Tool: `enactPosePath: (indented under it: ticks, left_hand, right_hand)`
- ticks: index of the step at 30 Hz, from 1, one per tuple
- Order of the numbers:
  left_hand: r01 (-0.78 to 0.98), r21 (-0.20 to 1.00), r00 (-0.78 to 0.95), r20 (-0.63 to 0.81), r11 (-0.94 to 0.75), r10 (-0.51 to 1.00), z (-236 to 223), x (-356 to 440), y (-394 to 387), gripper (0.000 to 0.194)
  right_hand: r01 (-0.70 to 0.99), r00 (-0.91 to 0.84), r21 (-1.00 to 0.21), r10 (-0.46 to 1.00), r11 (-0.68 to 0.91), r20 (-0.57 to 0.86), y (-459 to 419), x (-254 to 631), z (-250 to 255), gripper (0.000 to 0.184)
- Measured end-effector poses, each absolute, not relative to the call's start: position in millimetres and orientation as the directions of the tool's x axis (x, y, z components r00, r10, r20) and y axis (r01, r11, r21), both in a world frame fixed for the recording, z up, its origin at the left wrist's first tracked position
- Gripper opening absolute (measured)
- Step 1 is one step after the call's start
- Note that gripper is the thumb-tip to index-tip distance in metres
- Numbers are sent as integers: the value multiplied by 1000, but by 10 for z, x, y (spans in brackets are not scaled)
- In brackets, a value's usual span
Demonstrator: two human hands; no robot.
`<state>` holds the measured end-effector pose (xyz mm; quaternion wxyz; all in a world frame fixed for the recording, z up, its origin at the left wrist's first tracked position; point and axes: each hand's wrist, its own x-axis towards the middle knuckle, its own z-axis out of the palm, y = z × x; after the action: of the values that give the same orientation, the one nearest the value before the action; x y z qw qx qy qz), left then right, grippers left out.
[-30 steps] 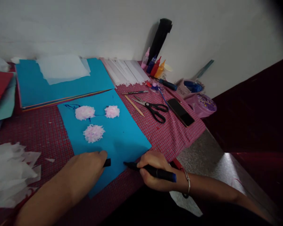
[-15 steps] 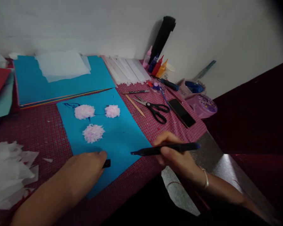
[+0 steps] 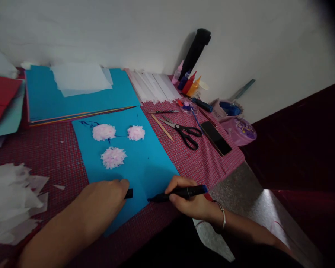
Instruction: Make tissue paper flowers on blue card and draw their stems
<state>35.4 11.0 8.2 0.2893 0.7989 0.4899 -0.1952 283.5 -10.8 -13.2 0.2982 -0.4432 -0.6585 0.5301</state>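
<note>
A blue sheet of paper (image 3: 145,167) lies on the checked cloth, bearing several dark blue pen lines and three fluffy pale pink paper pompoms (image 3: 113,158). My right hand (image 3: 188,199) grips a black marker (image 3: 181,192) with a blue end. The marker's tip is down at the sheet's lower right part, near its front edge. Over the sheet's lower left rests my left hand (image 3: 107,195), closed around a black marker cap (image 3: 129,193). Only the cap's end shows past the fingers.
Black-handled scissors (image 3: 184,132), a wooden stick (image 3: 162,127) and a phone (image 3: 216,137) lie to the right. Behind are white strips (image 3: 153,87), glue bottles (image 3: 189,83) and more blue sheets (image 3: 83,104). White paper pieces (image 3: 13,203) are heaped at left. A pink tub (image 3: 241,132) stands far right.
My right hand has moved left and down, bringing the marker's tip from above the sheet's right part to its lower front area. My left hand stays about where it was.
</note>
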Motion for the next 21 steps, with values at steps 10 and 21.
enactPosePath:
  ticks: [10, 21]
  left_hand:
    - [918, 240, 396, -610, -315, 686, 208, 424, 112, 29]
    - [919, 260, 394, -573, -297, 719, 60, 378, 77, 33]
  right_hand:
    - [-145, -353, -962, 920, -232, -168, 22, 2864, -315, 15]
    - [-33, -334, -994, 938, -108, -90, 295, 2814, -191, 26]
